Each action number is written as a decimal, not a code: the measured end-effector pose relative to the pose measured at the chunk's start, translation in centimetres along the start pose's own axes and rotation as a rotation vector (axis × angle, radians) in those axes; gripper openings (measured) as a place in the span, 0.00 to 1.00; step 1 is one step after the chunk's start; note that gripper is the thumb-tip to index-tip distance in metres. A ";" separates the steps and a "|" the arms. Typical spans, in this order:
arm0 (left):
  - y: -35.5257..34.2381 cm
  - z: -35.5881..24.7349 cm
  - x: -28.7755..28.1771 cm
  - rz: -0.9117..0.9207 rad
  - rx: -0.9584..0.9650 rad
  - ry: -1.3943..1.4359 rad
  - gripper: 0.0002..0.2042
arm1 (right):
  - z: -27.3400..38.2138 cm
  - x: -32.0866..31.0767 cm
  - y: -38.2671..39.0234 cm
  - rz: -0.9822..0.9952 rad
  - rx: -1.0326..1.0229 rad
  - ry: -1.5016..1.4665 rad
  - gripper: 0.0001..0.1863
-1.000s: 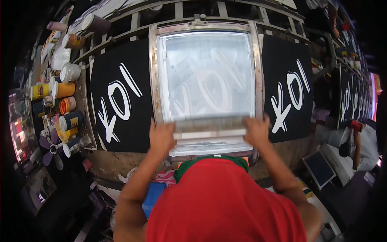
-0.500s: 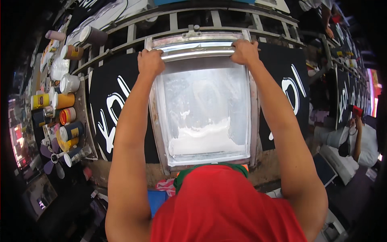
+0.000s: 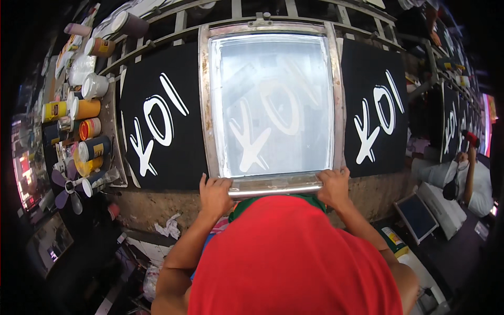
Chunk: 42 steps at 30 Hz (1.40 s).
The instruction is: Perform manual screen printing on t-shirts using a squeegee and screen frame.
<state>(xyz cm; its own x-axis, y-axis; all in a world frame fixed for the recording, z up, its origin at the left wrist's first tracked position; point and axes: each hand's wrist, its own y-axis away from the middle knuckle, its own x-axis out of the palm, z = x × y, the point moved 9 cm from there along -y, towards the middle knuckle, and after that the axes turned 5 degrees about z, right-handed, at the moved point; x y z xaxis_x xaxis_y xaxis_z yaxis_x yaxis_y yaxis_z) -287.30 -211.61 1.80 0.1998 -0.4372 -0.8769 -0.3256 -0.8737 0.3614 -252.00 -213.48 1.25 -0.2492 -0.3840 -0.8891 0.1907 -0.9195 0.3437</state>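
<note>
My left hand (image 3: 215,191) and my right hand (image 3: 333,186) grip either end of a long metal squeegee (image 3: 275,189) at the near edge of a screen-print frame (image 3: 337,79). White lettering shows faintly through the frame's pale, inked mesh (image 3: 273,63). Black sheets with white lettering lie on either side, one at left (image 3: 168,63) and one at right (image 3: 370,60). A red garment (image 3: 291,252) on my body fills the lower middle of the view.
Several paint containers (image 3: 84,109) and a small fan (image 3: 73,186) crowd the left side. A metal rail (image 3: 352,21) runs behind the frame. At right, a co-worker in white (image 3: 478,194) holds a red object beside more printed sheets. A dark framed panel (image 3: 417,215) sits lower right.
Half a second ago both hands held the squeegee at the frame's far edge; it has since come back to the near edge. The lettering under the mesh shows again.
</note>
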 end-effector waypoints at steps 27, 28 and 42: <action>-3.0 0.1 -1.3 -0.133 -0.016 -0.109 0.19 | -0.7 -1.4 -1.9 -0.128 0.000 0.012 0.22; -1.3 -0.2 -0.5 -0.099 -0.018 -0.107 0.18 | -0.1 -0.7 -0.2 -0.088 -0.002 -0.024 0.21; -1.5 -0.8 -2.1 -0.200 0.118 -0.004 0.25 | -1.5 -0.6 -2.8 0.063 -0.040 -0.198 0.29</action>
<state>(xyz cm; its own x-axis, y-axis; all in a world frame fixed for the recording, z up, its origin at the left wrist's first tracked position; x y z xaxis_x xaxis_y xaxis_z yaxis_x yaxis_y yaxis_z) -286.50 -209.50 3.34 0.2680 -0.2568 -0.9286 -0.3854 -0.9119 0.1409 -250.95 -210.58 0.42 -0.4167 -0.4532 -0.7881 0.2483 -0.8906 0.3809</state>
